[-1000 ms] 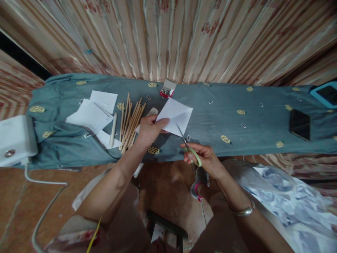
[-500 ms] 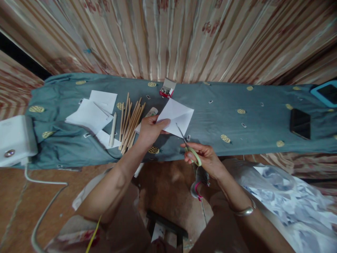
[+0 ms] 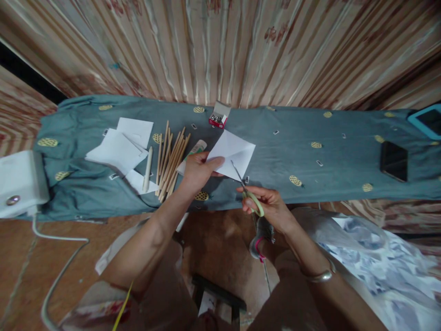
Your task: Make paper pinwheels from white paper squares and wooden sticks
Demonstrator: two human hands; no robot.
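A square sheet of white paper with faint crease lines is pinched at its left edge by my left hand, thumb on top. My right hand grips scissors with pale green handles. Their blades overlap the paper's lower edge and point up toward its middle. Beside my left hand lie a bundle of thin wooden sticks and a white and green tube, partly hidden by the hand. A small red box of shiny metal bits stands open just beyond the paper.
White paper pieces and a whitish stick lie at the left of the green cloth. A white device with a cable sits at the left end. A phone and blue-framed device are at right.
The paper and my left hand have shifted very slightly to the right. My right hand and the scissors stay nearly in place.
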